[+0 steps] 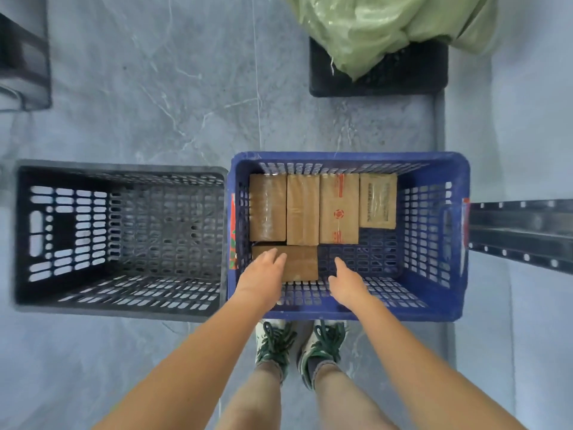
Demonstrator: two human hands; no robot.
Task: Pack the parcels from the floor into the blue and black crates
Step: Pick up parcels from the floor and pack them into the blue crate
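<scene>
The blue crate [434, 293] stands on the floor right in front of my feet. Several brown cardboard parcels lie flat along its far wall, among them one with red tape [338, 209]. One more brown parcel [302, 262] lies in the near left corner. My left hand [263, 274] reaches into the crate with straight fingers over that parcel's left end. My right hand [348, 282] hovers with relaxed fingers just right of it, above the bare crate bottom. The black crate [124, 308] stands to the left, with nothing inside.
A green sack [387, 29] lies on a black crate [378, 85] at the back right. A dark metal rail [521, 228] sticks out to the right of the blue crate. Another dark object [24, 63] sits at the far left. The floor is grey tile.
</scene>
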